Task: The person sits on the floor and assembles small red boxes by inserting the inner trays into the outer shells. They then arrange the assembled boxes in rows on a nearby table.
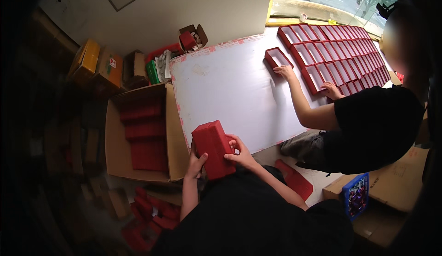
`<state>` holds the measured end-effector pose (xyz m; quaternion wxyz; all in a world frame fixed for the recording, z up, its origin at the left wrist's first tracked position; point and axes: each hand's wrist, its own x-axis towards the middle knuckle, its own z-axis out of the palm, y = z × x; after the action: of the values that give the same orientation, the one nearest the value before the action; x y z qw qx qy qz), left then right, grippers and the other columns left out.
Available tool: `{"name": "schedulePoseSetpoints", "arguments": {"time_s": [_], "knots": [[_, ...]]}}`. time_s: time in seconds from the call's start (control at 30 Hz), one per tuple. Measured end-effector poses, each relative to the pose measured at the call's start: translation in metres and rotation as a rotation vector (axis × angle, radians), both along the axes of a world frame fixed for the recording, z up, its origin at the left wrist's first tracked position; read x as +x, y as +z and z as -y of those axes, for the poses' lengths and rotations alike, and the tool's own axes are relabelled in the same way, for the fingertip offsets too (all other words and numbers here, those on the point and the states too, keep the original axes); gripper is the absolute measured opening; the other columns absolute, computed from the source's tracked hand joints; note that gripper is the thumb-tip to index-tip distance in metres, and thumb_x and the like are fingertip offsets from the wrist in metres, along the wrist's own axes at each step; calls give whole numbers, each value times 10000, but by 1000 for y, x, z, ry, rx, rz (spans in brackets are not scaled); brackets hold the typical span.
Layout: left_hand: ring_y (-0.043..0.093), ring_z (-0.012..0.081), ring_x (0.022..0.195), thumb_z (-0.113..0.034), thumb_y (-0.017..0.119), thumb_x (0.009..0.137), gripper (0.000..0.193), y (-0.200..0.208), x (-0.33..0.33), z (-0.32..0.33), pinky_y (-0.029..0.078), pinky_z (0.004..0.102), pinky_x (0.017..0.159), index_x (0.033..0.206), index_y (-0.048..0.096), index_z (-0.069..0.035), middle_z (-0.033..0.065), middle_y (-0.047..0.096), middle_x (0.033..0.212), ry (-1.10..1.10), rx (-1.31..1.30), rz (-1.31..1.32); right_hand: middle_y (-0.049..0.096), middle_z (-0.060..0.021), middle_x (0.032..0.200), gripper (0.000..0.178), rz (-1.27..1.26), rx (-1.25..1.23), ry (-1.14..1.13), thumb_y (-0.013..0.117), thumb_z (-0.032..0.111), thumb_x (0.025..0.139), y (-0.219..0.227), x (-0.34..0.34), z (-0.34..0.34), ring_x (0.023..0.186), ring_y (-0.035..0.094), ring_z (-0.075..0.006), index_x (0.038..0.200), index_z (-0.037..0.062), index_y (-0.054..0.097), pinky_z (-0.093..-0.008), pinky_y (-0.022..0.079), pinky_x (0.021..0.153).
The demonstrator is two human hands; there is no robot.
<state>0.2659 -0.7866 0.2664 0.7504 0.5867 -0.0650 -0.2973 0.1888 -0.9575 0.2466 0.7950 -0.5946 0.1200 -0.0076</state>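
Note:
Between my two hands is a closed red box (212,148), held tilted at the near edge of the white table (221,90). My left hand (195,164) grips its left side, thumb on the front face. On the right side, my right hand (240,152) presses with its thumb and curled fingers. To my left stands a large open cardboard carton (172,132) with several red boxes (146,132) stacked inside.
A co-worker in a black shirt (377,127) stands at the right, one hand on an open red tray (278,59). Rows of red trays with white insides (334,51) cover the table's far right. Red pieces (154,214) lie on the floor; a blue crate (356,196) stands behind right.

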Motion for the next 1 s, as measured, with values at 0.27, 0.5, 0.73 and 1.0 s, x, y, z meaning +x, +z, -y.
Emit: {"name": "schedulePoseSetpoints", "arguments": {"time_s": [0.27,0.5,0.73,1.0], "knots": [[336,217,1186,-365,653,745,817,4,7,25,300,350,965,1351,181,-87,110,341,1294,14,114,54,471,4,861,604,-20,143,-117,653,186,699,-4,3,18,828,454,-107,1240,96,399,-232,392,763],[446,218,1106,-466,503,820,645,-54,62,-101,400,366,898,1288,300,-71,94,405,1256,340,-110,-236,561,-65,1023,518,-98,637,-179,508,451,779,-69,-46,143,902,561,-192,1133,74,476,-347,457,792],[370,335,1172,-591,367,808,743,-109,35,-56,335,543,908,1324,244,-71,181,354,1291,225,-605,-433,523,-91,1103,502,-287,740,-322,549,376,795,-130,-42,162,1006,514,-244,1193,108,403,-438,448,794],[345,374,1184,-653,412,749,845,-117,4,-49,301,597,913,1353,184,-109,230,298,1311,146,-661,-493,443,-145,1169,677,-541,-229,-461,665,231,724,-121,-44,176,844,531,-179,1275,130,284,-283,462,591]]}}
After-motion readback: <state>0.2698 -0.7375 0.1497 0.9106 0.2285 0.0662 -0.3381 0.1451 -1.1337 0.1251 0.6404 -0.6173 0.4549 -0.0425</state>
